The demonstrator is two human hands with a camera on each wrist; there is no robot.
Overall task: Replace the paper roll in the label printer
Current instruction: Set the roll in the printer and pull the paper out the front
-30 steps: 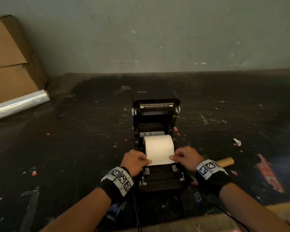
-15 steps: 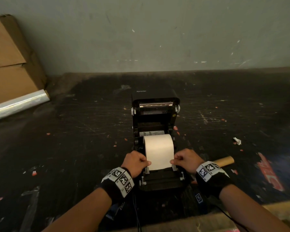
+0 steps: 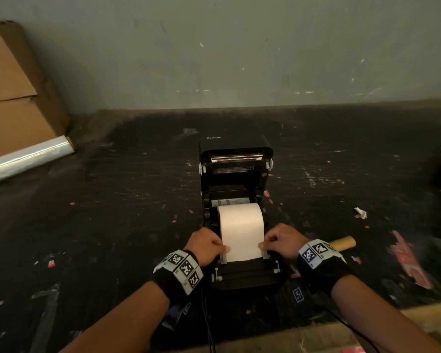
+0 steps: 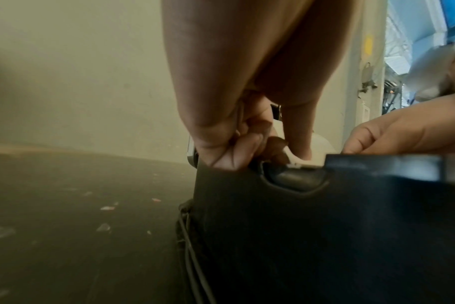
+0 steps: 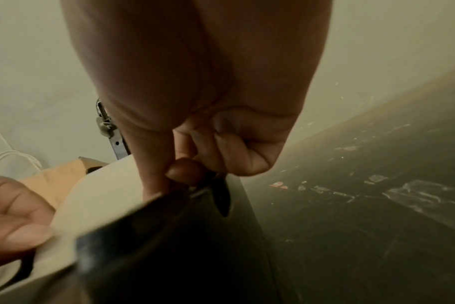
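The black label printer stands on the dark table with its lid tipped back. A white paper roll lies in its bay, and a paper strip runs from it toward the printer's front. My left hand pinches the strip's left edge and my right hand pinches the right edge. In the right wrist view, thumb and forefinger of the right hand close on the paper strip above the printer. In the left wrist view the left hand curls at the top edge of the printer.
A bare cardboard tube lies just right of the printer. Stacked cardboard boxes and a roll of clear film sit at the far left against the wall. Red and white paper scraps litter the table. A cable hangs off the front.
Both hands kept their pinch and drew the paper strip a little further toward the printer's front. The printer and its lid stayed put.
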